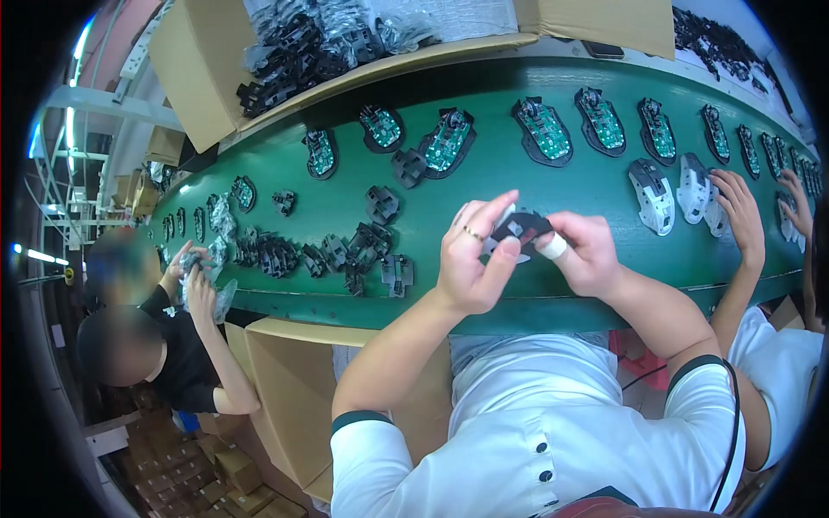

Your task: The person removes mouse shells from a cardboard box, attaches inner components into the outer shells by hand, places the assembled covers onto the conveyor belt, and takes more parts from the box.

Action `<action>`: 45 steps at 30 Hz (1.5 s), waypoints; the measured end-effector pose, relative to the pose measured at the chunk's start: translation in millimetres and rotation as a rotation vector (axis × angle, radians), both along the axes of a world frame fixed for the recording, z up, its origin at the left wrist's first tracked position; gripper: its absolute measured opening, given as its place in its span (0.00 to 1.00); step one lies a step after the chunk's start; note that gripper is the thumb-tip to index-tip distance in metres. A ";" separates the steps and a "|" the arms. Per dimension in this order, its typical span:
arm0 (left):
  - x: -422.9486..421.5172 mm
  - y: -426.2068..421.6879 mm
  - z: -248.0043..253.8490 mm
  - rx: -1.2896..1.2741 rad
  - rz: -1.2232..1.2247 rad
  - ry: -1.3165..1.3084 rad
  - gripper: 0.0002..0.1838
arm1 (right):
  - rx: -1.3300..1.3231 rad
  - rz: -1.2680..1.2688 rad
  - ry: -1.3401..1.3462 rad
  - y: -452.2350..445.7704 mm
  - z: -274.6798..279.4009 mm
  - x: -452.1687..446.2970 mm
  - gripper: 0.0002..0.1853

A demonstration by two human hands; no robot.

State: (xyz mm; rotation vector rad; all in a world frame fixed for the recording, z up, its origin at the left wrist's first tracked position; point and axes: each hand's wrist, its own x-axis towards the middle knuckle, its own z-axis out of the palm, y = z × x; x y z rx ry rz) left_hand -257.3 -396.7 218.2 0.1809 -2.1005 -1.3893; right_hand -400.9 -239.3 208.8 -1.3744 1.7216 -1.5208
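Observation:
My left hand (475,255) wears a ring and has its fingers wrapped round one side of a black and white plastic part (521,227). The other end of that part is pinched by my right hand (580,250), which has a white wrap on one finger. Both hands are raised over the near edge of the green table (484,203). To their left lie loose black plastic parts, one of them a black bracket (397,274). Beyond the hands, mouse bases with green circuit boards (542,131) lie in a row.
White and black mouse shells (652,197) lie at right, beside a co-worker's hands (738,207). Another co-worker (173,354) handles parts at left. A box of black parts (389,65) stands behind the table; an open carton (294,397) is below at left.

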 end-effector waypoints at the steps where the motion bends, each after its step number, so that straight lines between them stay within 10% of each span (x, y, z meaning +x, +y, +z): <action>1: 0.5 1.2 -3.3 0.101 -0.005 -0.034 0.28 | 0.049 0.013 -0.199 -2.0 -2.3 -1.6 0.13; 10: 1.8 3.4 -18.1 0.627 -0.145 -0.301 0.26 | -0.006 0.203 -1.026 -13.7 -27.4 -7.6 0.16; 15: 2.5 1.9 -13.3 0.626 -0.141 -0.254 0.24 | -0.050 0.211 -0.691 -14.4 -25.7 -0.5 0.17; 25: 6.2 -0.4 -7.5 -0.257 0.092 -0.206 0.33 | 0.038 -0.036 -0.381 -20.9 -11.2 -30.4 0.20; 27: 10.5 4.0 -6.1 -0.296 0.071 -0.281 0.31 | 0.422 -0.056 0.066 -19.7 16.5 -52.4 0.17; 30: 12.6 7.2 -10.0 -0.339 0.024 -0.288 0.30 | 0.319 -0.289 0.783 -15.8 4.9 -69.9 0.16; 35: 21.7 -11.9 11.4 -0.548 -0.104 -0.248 0.30 | -0.184 -0.078 0.397 -28.2 -4.0 -27.2 0.10; 45: 117.5 -118.7 0.1 -1.003 -0.294 -0.609 0.46 | 0.410 -0.068 0.502 -28.4 16.8 -27.3 0.10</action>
